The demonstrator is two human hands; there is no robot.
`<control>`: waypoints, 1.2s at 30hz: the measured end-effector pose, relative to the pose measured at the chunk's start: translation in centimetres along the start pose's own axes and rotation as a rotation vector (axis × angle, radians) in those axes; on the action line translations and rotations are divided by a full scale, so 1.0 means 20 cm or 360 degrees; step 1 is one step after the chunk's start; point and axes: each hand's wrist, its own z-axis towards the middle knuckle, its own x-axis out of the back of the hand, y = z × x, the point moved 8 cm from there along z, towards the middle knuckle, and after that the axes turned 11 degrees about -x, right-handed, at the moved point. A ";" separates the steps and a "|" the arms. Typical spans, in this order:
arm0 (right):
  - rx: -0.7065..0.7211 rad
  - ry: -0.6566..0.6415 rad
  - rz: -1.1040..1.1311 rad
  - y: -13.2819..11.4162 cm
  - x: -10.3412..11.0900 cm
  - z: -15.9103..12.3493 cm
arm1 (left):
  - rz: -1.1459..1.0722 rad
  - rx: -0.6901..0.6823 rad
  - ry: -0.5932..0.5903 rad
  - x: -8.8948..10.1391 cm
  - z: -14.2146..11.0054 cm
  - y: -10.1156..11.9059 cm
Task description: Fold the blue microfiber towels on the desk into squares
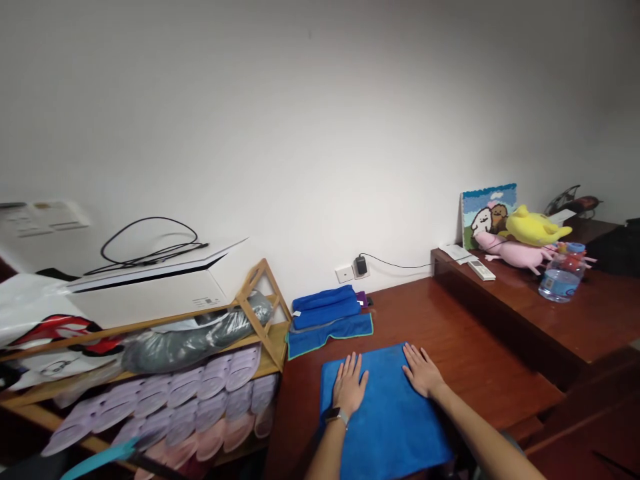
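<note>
A blue towel (387, 420) lies spread flat on the reddish wooden surface (450, 333) in front of me. My left hand (349, 385) rests palm down on the towel's far left part, fingers stretched out. My right hand (421, 371) lies flat on its far right corner, fingers also extended. A smartwatch (336, 416) sits on my left wrist. Beyond the towel, a stack of folded blue towels (327, 307) lies against the wall on another spread blue cloth (330, 333).
A wooden rack (260, 293) at left holds several purple and pink slippers (200, 400), a grey bundle and a white box with a black cable. A raised ledge at right carries plush toys (525, 240), a water bottle (559, 277), a remote (481, 269). A charger (360, 266) is plugged into the wall.
</note>
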 end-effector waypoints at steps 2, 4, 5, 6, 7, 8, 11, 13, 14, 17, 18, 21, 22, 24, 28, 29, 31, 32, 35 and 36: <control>-0.0015 0.0036 0.0005 -0.01 0.02 0.03 | 0.0034 0.0012 0.0042 -0.01 0.00 -0.02; -0.0033 0.0072 0.0028 -0.02 0.02 0.05 | 0.0053 -0.0041 0.0101 -0.01 0.01 0.03; -0.0040 0.0074 0.0040 -0.02 0.01 0.06 | 0.0056 -0.0092 0.0140 -0.01 0.02 0.08; -0.0044 0.0065 0.0049 -0.02 -0.01 0.06 | 0.0052 -0.0163 0.0178 0.00 0.05 0.15; -0.0045 0.0056 0.0053 -0.01 -0.02 0.07 | 0.0035 -0.0247 0.0205 0.00 0.08 0.24; -0.0045 0.0049 0.0049 -0.01 -0.04 0.07 | 0.0006 -0.0326 0.0217 0.00 0.12 0.34; -0.0021 0.0032 -0.0006 0.01 -0.08 0.09 | -0.0126 -0.0393 0.0176 -0.04 0.25 0.59; -0.0010 0.0019 -0.0042 0.01 -0.10 0.10 | -0.0194 -0.0330 0.0143 -0.08 0.31 0.68; -0.0009 0.0022 -0.0046 0.01 -0.10 0.10 | -0.0207 -0.0307 0.0135 -0.09 0.33 0.69; -0.0033 0.0050 -0.0026 0.02 -0.09 0.10 | -0.0170 -0.0248 0.0119 -0.11 0.29 0.58; -0.0043 0.0054 -0.0020 0.02 -0.09 0.10 | -0.0139 -0.0199 0.0112 -0.11 0.25 0.49; -0.0059 0.0052 -0.0010 0.02 -0.09 0.09 | -0.0019 0.0052 0.0103 -0.10 0.06 0.10; -0.0054 0.0049 -0.0010 0.02 -0.09 0.10 | 0.0027 0.0140 0.0102 -0.09 -0.01 -0.03; -0.0046 0.0036 -0.0016 0.02 -0.08 0.11 | 0.0113 0.0275 0.0114 -0.07 -0.15 -0.27; -0.0067 -0.0016 -0.0053 0.00 -0.05 0.13 | 0.0202 0.0386 0.0145 -0.02 -0.30 -0.49; -0.0081 -0.0025 -0.0063 -0.01 -0.03 0.12 | 0.0209 0.0394 0.0151 0.00 -0.32 -0.50; -0.0112 -0.0003 -0.0057 -0.02 0.00 0.09 | 0.0221 0.0403 0.0194 0.05 -0.33 -0.47; -0.0112 0.0032 -0.0039 -0.02 0.01 0.06 | 0.0224 0.0392 0.0242 0.08 -0.34 -0.43; -0.0037 0.0165 0.0019 -0.02 0.01 -0.07 | 0.0178 0.0224 0.0415 0.15 -0.33 -0.22; -0.0018 0.0173 0.0021 -0.02 -0.01 -0.12 | 0.0137 0.0127 0.0435 0.15 -0.32 -0.12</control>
